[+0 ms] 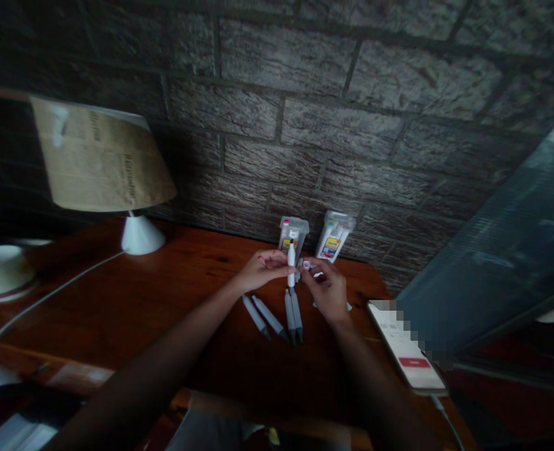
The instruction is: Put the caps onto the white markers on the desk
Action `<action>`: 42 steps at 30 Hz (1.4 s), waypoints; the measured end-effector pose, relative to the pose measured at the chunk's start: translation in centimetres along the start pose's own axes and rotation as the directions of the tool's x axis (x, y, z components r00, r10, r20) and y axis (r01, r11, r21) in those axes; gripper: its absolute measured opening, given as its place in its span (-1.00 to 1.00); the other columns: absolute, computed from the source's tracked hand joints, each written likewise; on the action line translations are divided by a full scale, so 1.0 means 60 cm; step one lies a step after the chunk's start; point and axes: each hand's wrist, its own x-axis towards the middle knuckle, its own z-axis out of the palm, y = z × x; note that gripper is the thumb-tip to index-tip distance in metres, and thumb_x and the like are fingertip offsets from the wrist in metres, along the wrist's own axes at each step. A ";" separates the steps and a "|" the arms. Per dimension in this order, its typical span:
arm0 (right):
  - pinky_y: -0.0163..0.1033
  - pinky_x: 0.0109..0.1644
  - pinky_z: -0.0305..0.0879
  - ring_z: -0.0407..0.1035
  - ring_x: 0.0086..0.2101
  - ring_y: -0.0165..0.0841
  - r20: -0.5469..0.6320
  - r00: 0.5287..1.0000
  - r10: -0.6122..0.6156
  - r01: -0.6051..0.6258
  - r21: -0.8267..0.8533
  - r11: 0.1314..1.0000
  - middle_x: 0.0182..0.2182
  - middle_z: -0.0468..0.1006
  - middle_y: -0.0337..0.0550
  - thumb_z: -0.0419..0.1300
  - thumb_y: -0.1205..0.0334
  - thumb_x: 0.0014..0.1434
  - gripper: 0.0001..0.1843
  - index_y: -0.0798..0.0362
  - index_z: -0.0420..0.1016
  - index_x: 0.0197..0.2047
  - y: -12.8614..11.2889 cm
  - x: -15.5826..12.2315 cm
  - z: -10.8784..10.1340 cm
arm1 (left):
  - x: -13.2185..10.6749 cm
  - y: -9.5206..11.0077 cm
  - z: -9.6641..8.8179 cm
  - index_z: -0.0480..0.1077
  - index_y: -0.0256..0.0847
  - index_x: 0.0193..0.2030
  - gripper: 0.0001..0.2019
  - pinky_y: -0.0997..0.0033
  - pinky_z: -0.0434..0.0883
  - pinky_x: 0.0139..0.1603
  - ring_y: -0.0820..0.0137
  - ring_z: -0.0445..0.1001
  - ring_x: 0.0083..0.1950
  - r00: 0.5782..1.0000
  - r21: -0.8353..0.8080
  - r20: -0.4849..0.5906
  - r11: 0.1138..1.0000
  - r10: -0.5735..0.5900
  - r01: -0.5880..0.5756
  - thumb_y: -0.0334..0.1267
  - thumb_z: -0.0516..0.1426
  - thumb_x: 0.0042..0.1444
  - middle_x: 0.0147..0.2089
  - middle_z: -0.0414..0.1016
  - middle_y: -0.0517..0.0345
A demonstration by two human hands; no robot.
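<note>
A white marker (pixel 291 260) with a dark tip stands upright between the thumb and fingers of my left hand (pixel 265 269). Close beside it, my right hand (pixel 328 289) pinches a small white roundish piece (pixel 307 265), too small to identify for sure. Red marks show on my left fingers. Below my hands, several grey markers (pixel 290 310) lie on the wooden table (pixel 201 263), their dark ends toward me. Behind my hands are two clear plastic cases with labels, a left one (pixel 300 227) partly covered by the marker and a right one (pixel 333 238).
At the left stand a lamp (pixel 143 237) with a paper-like shade and a pale bowl (pixel 2 269). A lit phone (pixel 405 347) with a cable lies at the table's right edge. A stone-block wall (pixel 258 113) rises behind the table.
</note>
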 end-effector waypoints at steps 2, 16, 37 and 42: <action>-0.36 -0.42 0.35 0.46 -0.42 -0.42 0.007 1.000 -0.006 0.006 -0.026 1.000 -0.26 0.62 -0.13 0.26 0.09 0.19 -0.75 0.04 0.60 -0.14 0.005 0.002 -0.003 | 0.002 -0.004 0.000 0.48 -0.30 -0.31 -0.65 0.39 0.46 -0.09 0.42 0.55 -0.23 1.000 0.021 -0.006 1.000 -0.009 0.009 -0.08 0.40 -0.07 -0.27 0.60 0.13; -0.27 -0.11 0.37 0.57 -0.28 -0.32 0.275 0.884 0.377 -0.201 -0.505 0.840 -0.30 0.69 -0.20 0.29 0.15 0.15 -0.80 -0.04 0.60 -0.13 0.014 0.002 -0.016 | 0.011 -0.053 -0.056 0.41 -0.28 -0.33 -0.80 0.54 0.27 -0.44 0.54 0.39 -0.50 0.954 0.368 -0.235 0.891 -0.187 0.266 -0.29 0.33 -0.04 -0.44 0.51 0.22; -0.33 -0.31 0.29 0.45 -0.44 -0.41 0.492 0.868 0.065 0.025 -0.174 0.984 -0.43 0.61 -0.21 0.28 0.08 0.17 -0.80 0.04 0.57 -0.34 0.015 -0.012 0.003 | 0.005 -0.062 -0.054 0.44 -0.22 -0.44 -0.63 0.43 0.07 -0.38 0.45 0.31 -0.42 0.986 0.872 -0.128 0.462 -0.108 0.164 0.03 0.12 0.19 -0.45 0.46 0.17; -0.35 -0.36 0.25 0.42 -0.46 -0.42 0.563 0.822 0.088 0.041 -0.212 0.976 -0.48 0.58 -0.23 0.30 0.13 0.17 -0.84 0.05 0.58 -0.33 0.012 -0.019 0.009 | 0.003 -0.064 -0.052 0.46 -0.20 -0.44 -0.65 0.42 0.08 -0.39 0.44 0.32 -0.43 0.989 0.873 -0.130 0.465 -0.072 0.148 0.02 0.11 0.19 -0.46 0.47 0.16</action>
